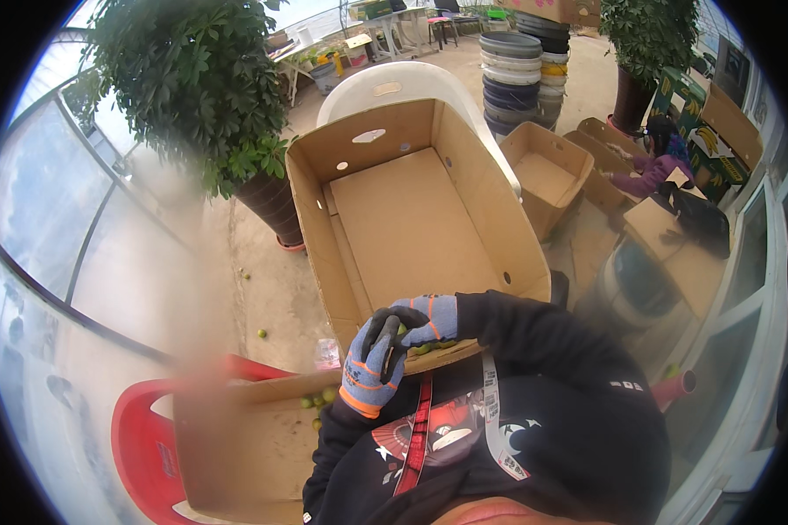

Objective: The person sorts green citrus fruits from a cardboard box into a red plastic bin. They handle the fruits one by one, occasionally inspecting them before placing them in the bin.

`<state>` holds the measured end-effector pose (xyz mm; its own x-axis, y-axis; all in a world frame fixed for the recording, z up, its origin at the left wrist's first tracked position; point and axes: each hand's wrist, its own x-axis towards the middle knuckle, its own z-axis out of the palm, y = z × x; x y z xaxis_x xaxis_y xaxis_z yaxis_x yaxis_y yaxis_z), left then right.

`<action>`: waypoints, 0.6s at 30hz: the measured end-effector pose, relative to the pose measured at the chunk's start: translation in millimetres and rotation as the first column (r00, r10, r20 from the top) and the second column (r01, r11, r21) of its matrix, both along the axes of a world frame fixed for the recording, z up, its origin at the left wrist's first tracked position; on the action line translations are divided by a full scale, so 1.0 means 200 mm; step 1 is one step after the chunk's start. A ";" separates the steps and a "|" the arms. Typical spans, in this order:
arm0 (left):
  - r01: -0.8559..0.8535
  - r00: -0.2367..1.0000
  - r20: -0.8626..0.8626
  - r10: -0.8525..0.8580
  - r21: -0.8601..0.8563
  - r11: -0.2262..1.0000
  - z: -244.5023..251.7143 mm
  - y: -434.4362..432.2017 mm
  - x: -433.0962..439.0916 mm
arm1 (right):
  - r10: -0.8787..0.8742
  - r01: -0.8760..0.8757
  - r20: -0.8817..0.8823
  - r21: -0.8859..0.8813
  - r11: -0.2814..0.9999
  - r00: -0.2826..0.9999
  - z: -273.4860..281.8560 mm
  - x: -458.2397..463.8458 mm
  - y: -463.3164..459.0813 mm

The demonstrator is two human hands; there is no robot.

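Note:
My left hand (pixel 373 359) and my right hand (pixel 427 319), in grey-blue gloves with orange lines and dark palms, meet at the near edge of a large cardboard box (pixel 407 216). Between their fingers is a small round green fruit (pixel 402 329), mostly covered by the gloves. More green fruits (pixel 423 349) lie inside the box's near end, partly hidden by my right hand. The rest of the box floor is bare cardboard. At my left side, a second cardboard box (pixel 249 453) holds several green fruits (pixel 318 400).
A white plastic chair (pixel 394 79) supports the large box; a red chair (pixel 141 426) is under the second. Potted plants (pixel 190 92), stacked buckets (pixel 511 79) and another carton (pixel 545 161) stand around. A person (pixel 660 161) works at right. Loose fruit (pixel 262 333) lies on the floor.

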<state>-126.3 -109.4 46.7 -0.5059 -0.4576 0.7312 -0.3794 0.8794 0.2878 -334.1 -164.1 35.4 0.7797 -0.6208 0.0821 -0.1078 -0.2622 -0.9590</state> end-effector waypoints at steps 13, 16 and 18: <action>-0.914 0.061 -0.098 0.993 0.395 0.095 -1.04 -0.04 1.01 | -0.609 0.484 -0.132 -0.486 0.727 0.782 -0.06 -0.07 -0.01; -0.760 0.020 0.531 0.847 0.559 -0.332 -1.40 0.16 1.15 | -0.563 0.435 -0.118 -0.513 0.740 0.818 -0.06 -0.02 -0.01; -0.744 0.142 0.680 0.719 0.552 -0.375 -1.53 0.19 1.13 | -0.561 0.428 -0.168 -0.483 0.764 0.811 -0.05 -0.04 0.00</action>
